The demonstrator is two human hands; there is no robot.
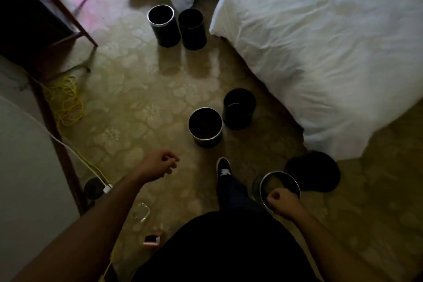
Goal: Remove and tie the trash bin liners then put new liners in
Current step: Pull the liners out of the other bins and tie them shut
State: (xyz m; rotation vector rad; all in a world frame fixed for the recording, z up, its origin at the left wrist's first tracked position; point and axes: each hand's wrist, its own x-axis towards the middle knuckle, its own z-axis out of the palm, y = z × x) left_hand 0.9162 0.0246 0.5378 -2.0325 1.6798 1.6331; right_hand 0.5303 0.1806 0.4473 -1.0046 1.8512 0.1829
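— Which bin comes next, and where does it lie?
— The silver-rimmed bin (278, 184) sits mouth up directly beneath the right hand (282, 201). Its fingers curl at the near rim, but whether they grip it cannot be told.
— And the left hand (160, 165)?
— Loosely curled, empty, well apart. The right is nearer.

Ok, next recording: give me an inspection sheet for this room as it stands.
Surface: patterned carpet, dimly lit.
Job's things: far-left bin, far-right bin, middle bin, bedside bin, all upright; near bin at the right hand; liners not discernible.
Clutter: clear plastic piece, small pink box, black rounded shape, unidentified.
Hands: left hand loosely curled, holding nothing; right hand curled at the near bin's rim, grip unclear.
Cables: yellow cable coiled, white cable.
Surroundings: white bed, wooden furniture.
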